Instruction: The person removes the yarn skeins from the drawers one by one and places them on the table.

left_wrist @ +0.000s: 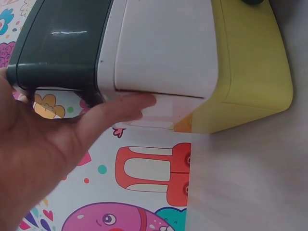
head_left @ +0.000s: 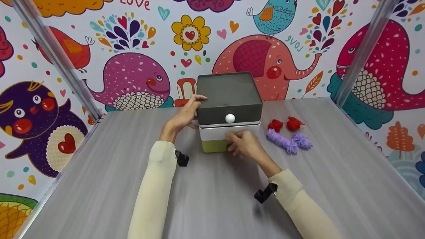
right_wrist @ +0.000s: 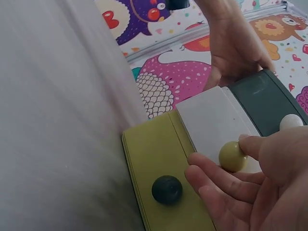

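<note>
A small three-tier drawer box stands on the table, with a dark green top tier [head_left: 229,89], a white middle tier [head_left: 212,134] and an olive-yellow bottom tier [head_left: 212,146]. My left hand [head_left: 183,116] rests along its left side, one finger over the top rim; in the left wrist view a straight digit [left_wrist: 120,108] lies against the white side. With thumb and finger my right hand [head_left: 247,143] pinches the yellow knob [right_wrist: 232,156] on the white drawer. A white knob [head_left: 230,118] sits on the dark drawer above, a dark green knob [right_wrist: 167,190] on the olive one below.
Right of the box lie two red yarn bundles [head_left: 294,123] and, in front of them, purple yarn bundles [head_left: 280,139]. Behind the grey table [head_left: 109,159] rises a cartoon-printed wall [head_left: 149,30], with metal posts [head_left: 362,46] at both back corners.
</note>
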A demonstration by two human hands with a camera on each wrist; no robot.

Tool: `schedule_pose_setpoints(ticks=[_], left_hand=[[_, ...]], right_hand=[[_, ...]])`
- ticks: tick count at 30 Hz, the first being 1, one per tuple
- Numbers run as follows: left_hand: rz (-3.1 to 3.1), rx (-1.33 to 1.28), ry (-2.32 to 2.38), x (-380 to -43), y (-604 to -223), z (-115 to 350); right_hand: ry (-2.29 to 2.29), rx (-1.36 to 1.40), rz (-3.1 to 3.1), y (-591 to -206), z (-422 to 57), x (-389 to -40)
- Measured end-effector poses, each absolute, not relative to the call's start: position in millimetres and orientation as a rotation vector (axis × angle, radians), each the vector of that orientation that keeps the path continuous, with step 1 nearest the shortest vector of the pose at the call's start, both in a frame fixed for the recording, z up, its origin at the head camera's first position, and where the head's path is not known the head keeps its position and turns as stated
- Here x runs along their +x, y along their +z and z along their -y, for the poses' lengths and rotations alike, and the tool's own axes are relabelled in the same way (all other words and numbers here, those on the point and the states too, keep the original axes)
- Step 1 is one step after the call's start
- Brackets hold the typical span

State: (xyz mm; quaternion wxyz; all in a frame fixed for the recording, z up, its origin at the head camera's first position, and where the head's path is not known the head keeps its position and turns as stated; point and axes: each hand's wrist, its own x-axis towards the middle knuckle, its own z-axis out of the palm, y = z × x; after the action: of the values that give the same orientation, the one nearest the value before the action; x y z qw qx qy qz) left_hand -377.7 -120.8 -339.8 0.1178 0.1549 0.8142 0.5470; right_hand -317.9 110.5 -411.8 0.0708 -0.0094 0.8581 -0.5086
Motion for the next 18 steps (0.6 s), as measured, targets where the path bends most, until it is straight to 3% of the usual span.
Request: schedule_pose_setpoints(ticks=[18], left_hand=[[-2.393,0.424,1.58,-375.8,-338.3,121.5]], right_hand=[[-1.539,0.002,-2.537,-409.6,-109.1,-320.6]])
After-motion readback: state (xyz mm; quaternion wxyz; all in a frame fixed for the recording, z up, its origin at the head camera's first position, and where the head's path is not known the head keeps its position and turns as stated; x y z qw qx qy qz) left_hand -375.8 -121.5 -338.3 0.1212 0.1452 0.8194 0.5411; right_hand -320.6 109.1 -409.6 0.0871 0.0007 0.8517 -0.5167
